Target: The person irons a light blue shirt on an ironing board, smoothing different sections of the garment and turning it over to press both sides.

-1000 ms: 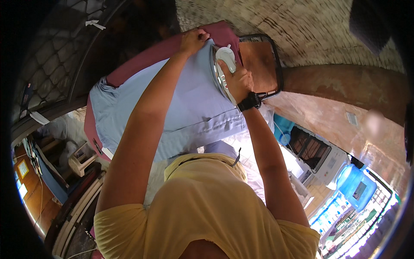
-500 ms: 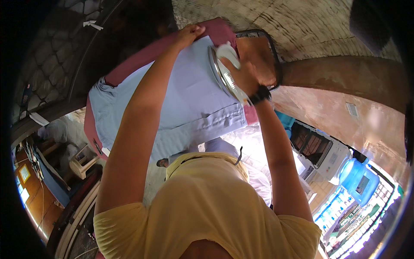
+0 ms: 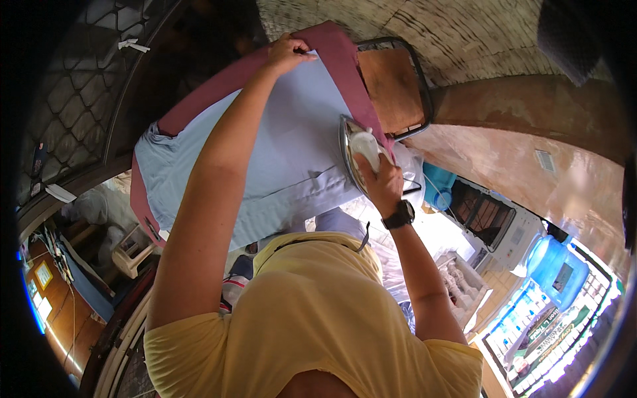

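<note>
A light blue garment (image 3: 285,126) lies spread over a maroon-covered ironing surface (image 3: 335,41), with a folded band along its near edge. Its far corner is pinched by the closed fingers of my left hand (image 3: 289,54). My right hand (image 3: 383,186), wearing a black watch, is wrapped round the white handle of a clothes iron (image 3: 363,147). The iron stands at the garment's right edge, its metal soleplate rim tilted toward the cloth and its nose pointing away from me. Whether the soleplate touches the cloth, I cannot tell.
A brown board in a black frame (image 3: 391,83) adjoins the ironing surface's far right end. On the right are blue water containers (image 3: 557,272) and a white appliance (image 3: 507,235). A dark lattice screen (image 3: 73,93) rises at left, above a small beige stool (image 3: 133,252).
The iron and my right hand have moved nearer to me and slightly right, down the garment's right edge. My left hand has shifted only a little at the far corner.
</note>
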Available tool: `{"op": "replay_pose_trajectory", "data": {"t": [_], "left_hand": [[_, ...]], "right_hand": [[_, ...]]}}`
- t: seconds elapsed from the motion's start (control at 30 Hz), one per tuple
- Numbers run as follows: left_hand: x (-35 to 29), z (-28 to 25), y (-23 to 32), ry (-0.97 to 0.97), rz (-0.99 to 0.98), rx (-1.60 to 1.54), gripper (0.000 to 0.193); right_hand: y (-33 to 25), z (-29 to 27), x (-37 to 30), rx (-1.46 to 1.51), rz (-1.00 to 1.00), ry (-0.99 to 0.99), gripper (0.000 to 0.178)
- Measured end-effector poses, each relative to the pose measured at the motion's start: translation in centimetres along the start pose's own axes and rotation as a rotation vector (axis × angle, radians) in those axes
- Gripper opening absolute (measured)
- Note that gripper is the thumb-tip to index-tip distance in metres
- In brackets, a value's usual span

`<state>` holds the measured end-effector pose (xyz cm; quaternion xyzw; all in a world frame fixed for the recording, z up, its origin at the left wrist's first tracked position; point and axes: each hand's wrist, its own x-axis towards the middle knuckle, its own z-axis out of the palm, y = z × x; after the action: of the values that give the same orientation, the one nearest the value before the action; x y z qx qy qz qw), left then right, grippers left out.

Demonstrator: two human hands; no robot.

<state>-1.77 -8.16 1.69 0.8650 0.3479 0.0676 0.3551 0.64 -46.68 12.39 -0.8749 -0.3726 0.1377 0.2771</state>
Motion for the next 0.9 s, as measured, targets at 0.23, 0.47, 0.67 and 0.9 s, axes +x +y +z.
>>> {"op": "replay_pose_trajectory", "data": {"t": [0.23,0.47,0.67,0.9], "left_hand": [[0.1,0.2,-0.2,0.091,-0.012,-0.153,0.038],[-4.8,-6.0,-5.5,0.268,0.030,-0.570,0.014],[-18.6,-17.4,-15.0,0.101,-0.202,0.067,0.021],[-26.8,-21.5,-17.2,-0.041,-0.301,0.613,0.030]], "right_hand": [[-4.2,3.2,8.3,-0.105,-0.107,0.100,0.051],[-8.5,3.2,16.2,-0.175,-0.411,-0.327,0.070],[-11.5,4.9,18.6,-0.360,-0.700,-0.446,0.074],[-19.3,10.9,17.4,-0.284,-0.845,-0.466,0.072]]}}
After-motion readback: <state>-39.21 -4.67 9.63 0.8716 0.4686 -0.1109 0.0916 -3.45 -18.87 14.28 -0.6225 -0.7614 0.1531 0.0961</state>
